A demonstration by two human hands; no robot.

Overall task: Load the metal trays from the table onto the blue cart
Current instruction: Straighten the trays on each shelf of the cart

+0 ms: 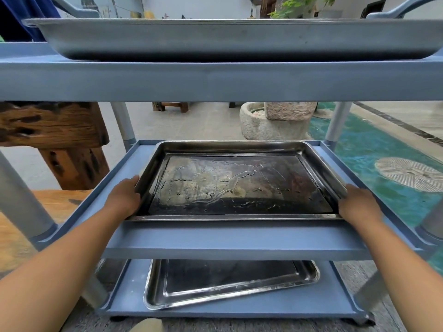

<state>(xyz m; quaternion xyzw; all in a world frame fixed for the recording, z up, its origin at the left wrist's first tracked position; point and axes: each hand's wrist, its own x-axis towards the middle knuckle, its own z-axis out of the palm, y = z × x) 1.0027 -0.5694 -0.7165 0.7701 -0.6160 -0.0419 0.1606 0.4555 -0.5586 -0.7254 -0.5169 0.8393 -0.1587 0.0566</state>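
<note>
— Where is the stained, wet rectangular metal tray (239, 185) found?

— It is found on the middle shelf (235, 238) of the blue plastic cart (215, 80), with its near rim lying just over the shelf's front lip. Whether it is fully set down cannot be told. It is gripped at both sides. The fingers (131, 182) of the left hand (123, 200) are curled round the left rim, and the right hand (357, 206) is closed round the right rim. Water is pooled on it, so a level, two-sided hold is judged sensible.

— What room is offered around it?

— Narrow strips of shelf are seen at either side, inside the raised walls, and the hands are fitted into them. The grey posts (121, 123) are set at the corners, apart from the tray. A deep grey metal tray (167, 37) is seated on the top shelf. A shiny flat metal tray (230, 283) is laid askew on the bottom shelf. A dark wooden desk (48, 125) is seen beyond the cart's left side.
</note>
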